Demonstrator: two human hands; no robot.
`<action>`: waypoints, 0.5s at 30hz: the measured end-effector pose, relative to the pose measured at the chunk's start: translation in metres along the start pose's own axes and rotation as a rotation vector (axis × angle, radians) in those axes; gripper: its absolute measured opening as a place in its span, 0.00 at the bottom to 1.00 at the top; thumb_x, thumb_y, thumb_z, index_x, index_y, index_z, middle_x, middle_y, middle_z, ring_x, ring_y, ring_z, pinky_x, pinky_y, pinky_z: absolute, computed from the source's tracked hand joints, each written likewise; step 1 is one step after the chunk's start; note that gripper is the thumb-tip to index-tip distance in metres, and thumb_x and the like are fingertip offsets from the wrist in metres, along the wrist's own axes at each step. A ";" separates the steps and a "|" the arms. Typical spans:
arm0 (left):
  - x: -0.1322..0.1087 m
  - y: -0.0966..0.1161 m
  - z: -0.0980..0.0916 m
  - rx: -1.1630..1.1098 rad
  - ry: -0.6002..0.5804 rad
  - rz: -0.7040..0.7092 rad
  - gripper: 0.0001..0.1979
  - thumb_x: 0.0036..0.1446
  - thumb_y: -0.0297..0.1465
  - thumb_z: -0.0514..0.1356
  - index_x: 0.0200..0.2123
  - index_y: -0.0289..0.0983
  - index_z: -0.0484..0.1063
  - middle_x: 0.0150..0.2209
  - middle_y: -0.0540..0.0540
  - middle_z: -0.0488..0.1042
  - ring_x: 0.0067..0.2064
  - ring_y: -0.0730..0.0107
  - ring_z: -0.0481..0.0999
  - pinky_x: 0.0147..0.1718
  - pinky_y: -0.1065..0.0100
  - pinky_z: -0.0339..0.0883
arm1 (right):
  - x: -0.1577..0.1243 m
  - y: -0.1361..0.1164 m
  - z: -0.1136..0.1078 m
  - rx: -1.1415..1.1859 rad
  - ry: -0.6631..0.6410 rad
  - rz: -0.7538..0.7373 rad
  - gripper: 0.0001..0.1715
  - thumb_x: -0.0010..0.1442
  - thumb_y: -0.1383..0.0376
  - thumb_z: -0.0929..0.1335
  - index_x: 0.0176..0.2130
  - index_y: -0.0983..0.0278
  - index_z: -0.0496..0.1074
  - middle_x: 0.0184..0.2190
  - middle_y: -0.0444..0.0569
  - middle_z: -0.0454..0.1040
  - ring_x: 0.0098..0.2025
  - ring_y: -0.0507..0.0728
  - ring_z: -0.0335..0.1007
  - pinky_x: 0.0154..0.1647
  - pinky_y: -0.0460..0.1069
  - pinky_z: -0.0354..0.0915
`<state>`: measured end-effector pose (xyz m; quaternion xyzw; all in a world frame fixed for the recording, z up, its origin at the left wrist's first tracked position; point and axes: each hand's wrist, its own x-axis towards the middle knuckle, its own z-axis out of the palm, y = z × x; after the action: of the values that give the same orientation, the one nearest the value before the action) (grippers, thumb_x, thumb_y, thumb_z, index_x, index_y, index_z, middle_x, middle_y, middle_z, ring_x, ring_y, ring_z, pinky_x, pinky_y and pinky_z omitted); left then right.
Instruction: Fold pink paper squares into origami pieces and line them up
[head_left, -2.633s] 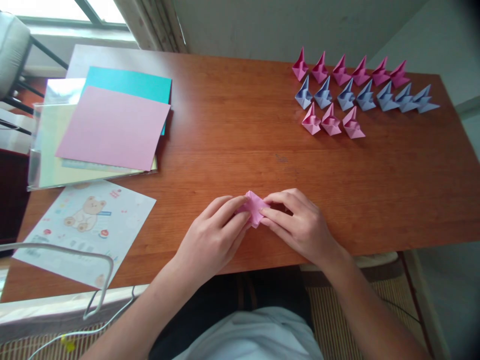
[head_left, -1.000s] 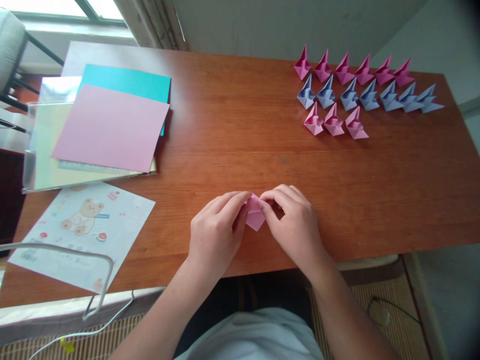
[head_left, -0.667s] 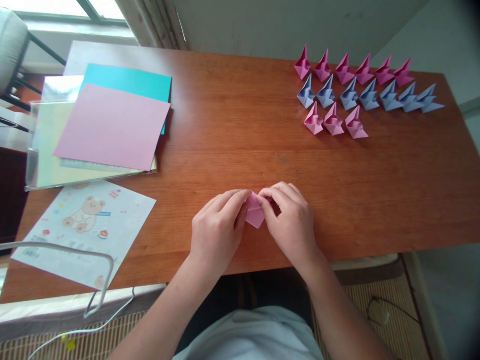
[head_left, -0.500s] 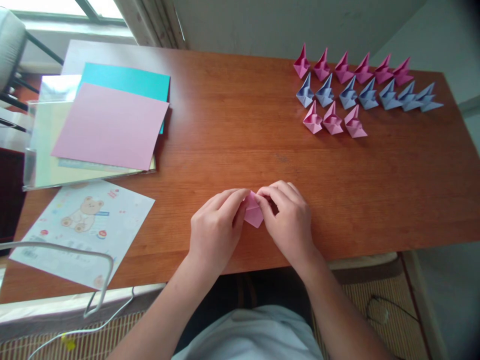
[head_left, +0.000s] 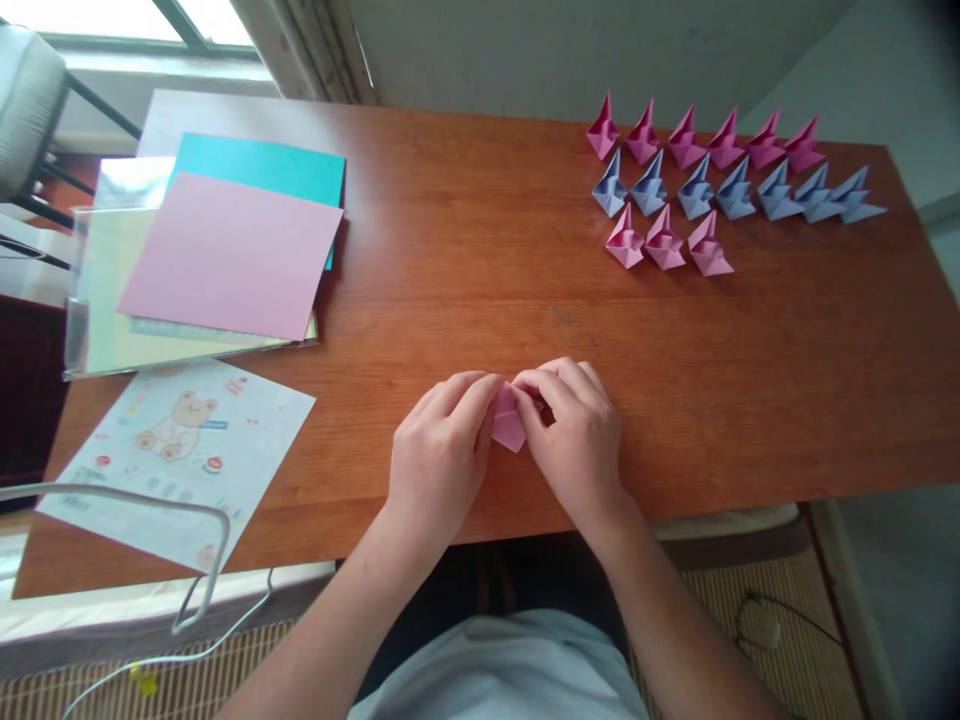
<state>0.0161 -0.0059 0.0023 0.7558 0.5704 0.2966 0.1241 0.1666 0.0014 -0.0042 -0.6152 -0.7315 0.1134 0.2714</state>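
16 folded pcs [head_left: 696,192] look done, far-right bench [head_left: 450,260]; my L hand [head_left: 442,445] & R hand [head_left: 574,440] pinch pink pc [head_left: 510,430], prob. unfinished.

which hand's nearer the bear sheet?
Left. The left hand is to the right of the bear sheet, not touching it; the right hand is farther right, beyond the small pink paper.

Paper [head_left: 510,430] is between the hands [head_left: 441,445] — sheets [head_left: 232,258] left, figures [head_left: 695,195] behind-right.
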 end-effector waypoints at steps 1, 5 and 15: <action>0.000 0.000 0.000 0.004 0.002 0.004 0.10 0.69 0.27 0.56 0.46 0.36 0.78 0.44 0.46 0.82 0.43 0.64 0.81 0.42 0.67 0.71 | 0.000 0.000 0.000 0.000 0.004 -0.006 0.07 0.69 0.65 0.69 0.36 0.60 0.76 0.35 0.47 0.77 0.39 0.57 0.69 0.42 0.51 0.64; 0.000 0.000 0.001 0.008 0.005 0.009 0.10 0.69 0.27 0.56 0.45 0.37 0.78 0.44 0.46 0.82 0.43 0.65 0.81 0.42 0.68 0.71 | 0.002 0.000 -0.001 0.003 -0.018 0.000 0.07 0.69 0.65 0.69 0.37 0.60 0.77 0.35 0.46 0.78 0.39 0.57 0.69 0.42 0.51 0.64; -0.002 -0.002 0.004 0.014 -0.009 0.017 0.10 0.67 0.25 0.57 0.47 0.37 0.77 0.45 0.45 0.81 0.44 0.63 0.80 0.41 0.67 0.72 | -0.010 0.010 -0.012 0.084 0.026 -0.152 0.09 0.70 0.69 0.67 0.46 0.64 0.78 0.41 0.51 0.79 0.43 0.58 0.71 0.48 0.53 0.69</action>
<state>0.0165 -0.0067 -0.0021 0.7628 0.5655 0.2903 0.1188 0.1822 -0.0081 -0.0018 -0.5472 -0.7672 0.1151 0.3143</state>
